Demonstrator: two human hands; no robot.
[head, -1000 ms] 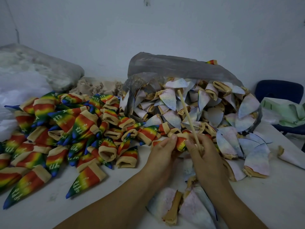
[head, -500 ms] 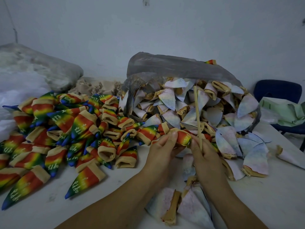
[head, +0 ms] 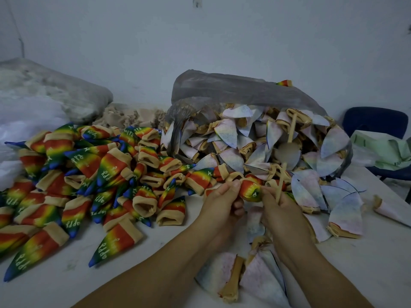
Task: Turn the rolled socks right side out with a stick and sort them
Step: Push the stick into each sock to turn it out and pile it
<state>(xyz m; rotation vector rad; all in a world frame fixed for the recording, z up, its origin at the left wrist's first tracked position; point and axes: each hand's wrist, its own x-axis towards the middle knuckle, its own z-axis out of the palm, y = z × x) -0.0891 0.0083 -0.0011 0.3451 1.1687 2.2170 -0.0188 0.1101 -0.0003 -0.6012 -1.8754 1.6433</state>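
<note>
Rainbow-dyed knit socks with beige cuffs (head: 89,174), turned right side out and folded to points, lie heaped across the left half of a white table (head: 155,252). This looks like the finished pile, and on many of them white lettering appears to read "Happy"; no other writing can be made out. At centre, a person's left hand (head: 222,203) pinches the cuff end of one half-turned rainbow sock (head: 250,188) between thumb and curled fingers, holding it just above the table in front of the bag's mouth. The right hand (head: 282,210) has its fingers wrapped round the lower end of a thin pale wooden stick (head: 283,174), which stands nearly upright, while its fingertips touch the sock's bright rounded end. Behind the hands and to their right, a grey translucent plastic bag (head: 233,90) lies on its side, spilling pale, washed-out socks that are inside out (head: 229,132) onto the table. More of these lie near the person's wrists. A single rainbow sock sits on top of the bag. Going by the two heaps, the job looks roughly half done, with a large stock left to turn. At far right stand a dark blue chair (head: 375,123) and crumpled pale green wrapping (head: 384,150).
</note>
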